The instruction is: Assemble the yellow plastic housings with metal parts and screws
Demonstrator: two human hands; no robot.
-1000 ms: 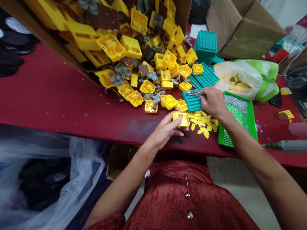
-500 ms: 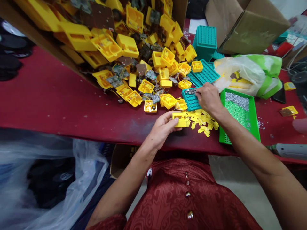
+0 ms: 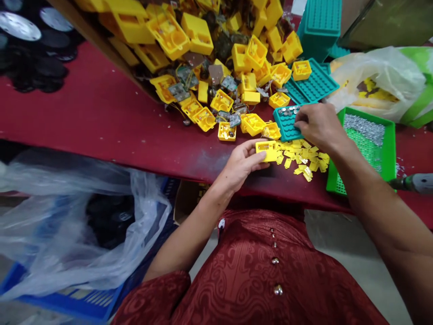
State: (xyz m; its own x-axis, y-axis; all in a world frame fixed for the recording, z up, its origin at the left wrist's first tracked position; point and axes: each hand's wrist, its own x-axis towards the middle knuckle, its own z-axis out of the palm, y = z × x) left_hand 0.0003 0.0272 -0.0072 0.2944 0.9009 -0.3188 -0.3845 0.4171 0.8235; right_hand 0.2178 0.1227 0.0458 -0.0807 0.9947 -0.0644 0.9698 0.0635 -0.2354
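Observation:
My left hand point(image 3: 241, 163) is closed around a small yellow plastic casing point(image 3: 269, 152), its open compartment facing up. My right hand point(image 3: 320, 124) is over the right part of a teal tray point(image 3: 287, 131) with round pockets, thumb and fingers pinched together. Whatever is between those fingertips is hidden. Silvery button cells point(image 3: 287, 111) lie in the pockets along the tray's far side. Just in front of the tray, small flat yellow covers point(image 3: 301, 155) are spread in a loose pile, close to the held casing.
Yellow casings with wires and circuit boards point(image 3: 221, 101) spill from a cardboard box at the back. A green basket point(image 3: 389, 167) of small metal pieces stands right, beside a power tool's tip point(image 3: 414, 183). Teal trays point(image 3: 320, 27) are stacked behind, near a plastic bag point(image 3: 382, 85).
My right hand has drawn back from the button cells toward the tray's near right side, uncovering more of them. My left hand still holds the casing. The whole view has shifted.

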